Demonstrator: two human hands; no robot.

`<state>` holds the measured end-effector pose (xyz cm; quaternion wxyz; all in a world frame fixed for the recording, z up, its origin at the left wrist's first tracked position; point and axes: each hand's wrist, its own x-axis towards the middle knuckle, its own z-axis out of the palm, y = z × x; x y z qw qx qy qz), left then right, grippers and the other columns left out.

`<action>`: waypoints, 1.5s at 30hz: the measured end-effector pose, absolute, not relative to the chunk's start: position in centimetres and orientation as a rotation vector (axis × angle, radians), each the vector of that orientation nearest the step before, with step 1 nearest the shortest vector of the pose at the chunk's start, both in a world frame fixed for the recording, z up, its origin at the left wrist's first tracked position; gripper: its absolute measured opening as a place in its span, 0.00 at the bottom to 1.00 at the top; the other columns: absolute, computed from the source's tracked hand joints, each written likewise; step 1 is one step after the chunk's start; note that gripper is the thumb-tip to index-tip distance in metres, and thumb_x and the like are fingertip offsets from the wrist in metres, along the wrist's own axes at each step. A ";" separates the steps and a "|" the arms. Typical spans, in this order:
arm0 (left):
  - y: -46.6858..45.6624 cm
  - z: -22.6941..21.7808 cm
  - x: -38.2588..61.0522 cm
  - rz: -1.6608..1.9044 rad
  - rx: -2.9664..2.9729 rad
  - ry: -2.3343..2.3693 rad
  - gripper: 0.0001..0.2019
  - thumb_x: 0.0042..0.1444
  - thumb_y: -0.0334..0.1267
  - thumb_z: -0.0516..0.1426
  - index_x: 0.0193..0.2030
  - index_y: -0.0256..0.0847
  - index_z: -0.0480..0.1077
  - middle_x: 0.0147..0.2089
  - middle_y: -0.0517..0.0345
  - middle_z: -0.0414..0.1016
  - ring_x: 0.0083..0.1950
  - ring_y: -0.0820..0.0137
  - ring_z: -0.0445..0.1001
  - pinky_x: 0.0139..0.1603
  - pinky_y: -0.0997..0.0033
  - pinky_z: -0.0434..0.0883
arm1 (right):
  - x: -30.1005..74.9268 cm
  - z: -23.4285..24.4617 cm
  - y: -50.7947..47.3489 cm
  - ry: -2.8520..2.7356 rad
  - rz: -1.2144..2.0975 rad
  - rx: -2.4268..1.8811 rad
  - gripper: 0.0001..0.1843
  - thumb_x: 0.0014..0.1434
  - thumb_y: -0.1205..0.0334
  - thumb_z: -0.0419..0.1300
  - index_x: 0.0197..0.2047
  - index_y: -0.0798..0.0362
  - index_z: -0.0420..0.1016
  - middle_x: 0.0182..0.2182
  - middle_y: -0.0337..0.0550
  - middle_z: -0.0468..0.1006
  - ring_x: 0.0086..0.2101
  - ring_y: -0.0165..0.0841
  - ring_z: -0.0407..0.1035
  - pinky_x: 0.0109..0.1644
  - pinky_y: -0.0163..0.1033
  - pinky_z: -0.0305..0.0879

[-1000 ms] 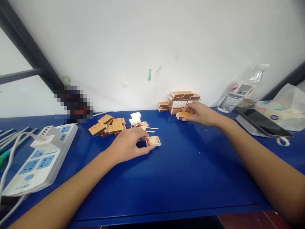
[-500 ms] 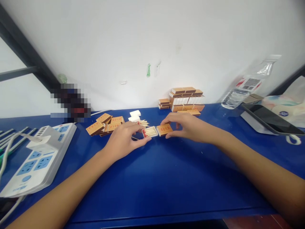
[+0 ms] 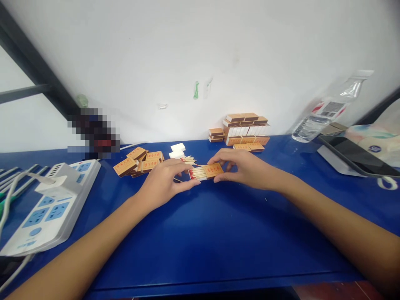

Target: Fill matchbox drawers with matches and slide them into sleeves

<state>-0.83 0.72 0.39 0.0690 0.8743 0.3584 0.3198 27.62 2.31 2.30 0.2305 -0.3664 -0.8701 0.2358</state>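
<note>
- Head view: a glossy blue worktop (image 3: 218, 233) runs up to a plain white wall (image 3: 187, 50), and a dark metal frame (image 3: 34, 75) slants down the wall far out past the left fingers.
- Both forearms reach in from the near edge, and the hands meet over the middle of the worktop.
- The left hand (image 3: 162, 183) has its fingers (image 3: 183, 166) pinched together on the inner tray (image 3: 196, 173), thumb on the near side and the other fingers on the far side.
- The right hand (image 3: 246, 166) has its fingers (image 3: 220, 156) clamped on the sleeve (image 3: 215, 170) in the same way.
- Between the two sets of fingertips, tray and sleeve lie end to end, low on the worktop.
- The tray is white card, filled with pale matches laid side by side, their red heads towards the left fingers.
- The sleeve is tan with red print on top; its end meets the tray's end, but I cannot tell whether the tray is already inside it.
- Just beyond the left fingers lie loose matches (image 3: 187, 160) and two empty white trays (image 3: 177, 150); further out on that side is a heap of matchboxes (image 3: 139, 161), then a white power strip (image 3: 53, 204).
- Beyond the right fingers, a stack of matchboxes (image 3: 246, 127) stands against the wall.
- Well out past the right hand are a clear plastic bottle (image 3: 328, 112) leaning on the wall and a dark tablet (image 3: 356, 156).
</note>
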 end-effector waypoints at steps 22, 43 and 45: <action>1.4 1.5 -1.5 1.351 2.457 1.728 0.04 0.64 0.37 0.63 0.42 0.41 0.73 0.28 0.63 0.73 0.32 0.69 0.71 0.37 0.67 0.66 | 22.9 3.2 10.9 -2.516 -0.149 -1.214 0.21 0.64 0.51 0.69 0.53 0.57 0.81 0.48 0.58 0.78 0.52 0.51 0.66 0.55 0.52 0.63; 1.1 2.0 -1.3 1.262 2.564 1.625 0.10 0.65 0.40 0.60 0.49 0.39 0.76 0.40 0.54 0.79 0.44 0.60 0.76 0.50 0.59 0.71 | 20.1 4.1 7.9 -2.599 0.098 -0.852 0.07 0.67 0.66 0.59 0.42 0.56 0.81 0.41 0.51 0.73 0.44 0.42 0.67 0.50 0.46 0.64; 0.7 1.9 -1.2 1.063 2.682 1.500 0.16 0.64 0.46 0.62 0.53 0.39 0.76 0.47 0.50 0.79 0.49 0.56 0.75 0.53 0.55 0.71 | 21.4 4.5 4.8 -2.649 0.204 -0.837 0.07 0.68 0.63 0.60 0.41 0.54 0.80 0.41 0.50 0.74 0.41 0.41 0.69 0.48 0.46 0.65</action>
